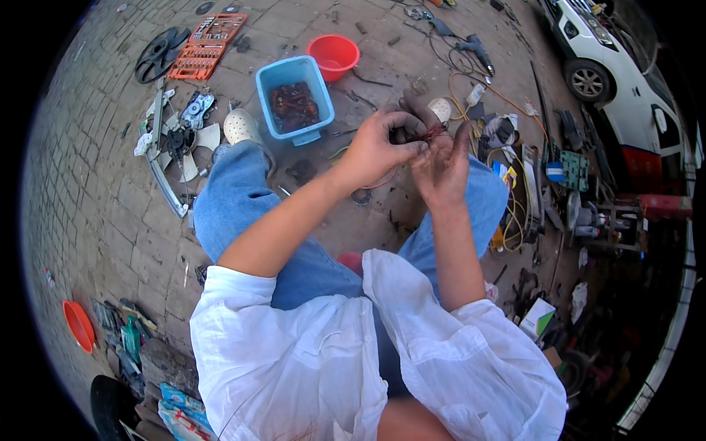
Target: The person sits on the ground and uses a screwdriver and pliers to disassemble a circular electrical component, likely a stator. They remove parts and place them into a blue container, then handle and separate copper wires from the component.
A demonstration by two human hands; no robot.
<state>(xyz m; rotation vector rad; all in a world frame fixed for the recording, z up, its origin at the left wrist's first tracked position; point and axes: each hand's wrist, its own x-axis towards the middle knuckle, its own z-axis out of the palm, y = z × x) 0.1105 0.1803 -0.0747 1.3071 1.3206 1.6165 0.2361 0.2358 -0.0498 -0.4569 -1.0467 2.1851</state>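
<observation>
White shirt cloth (294,360) lies nearest us, draped above blue jeans (235,195). Starting from the left, the paving (103,169) carries an orange basin (79,325) toward its near left corner, then a black fan wheel (160,55) and an orange tool case (208,45) toward its far left corner. Next comes a light blue tub (290,71) with dark reddish-brown coils (294,106) in it; a red basin (333,53) stands just beyond.

Right of the tub, our left hand (381,140) and right hand (441,169) come together near our right knee, with a reddish wire bundle (434,133) between them. The left pinches the strands between thumb and fingers; the right turns its palm up, thumb apart — whether its fingers grip, we cannot tell.

We judge the bundle light and springy, its thin strands easily bent and prone to tangle. We'd hold it around the gathered middle — a single strand might snap.

Farther right, a power drill (474,53) lies toward the paving's far edge, and a white car (621,81) stands at its far right corner.
</observation>
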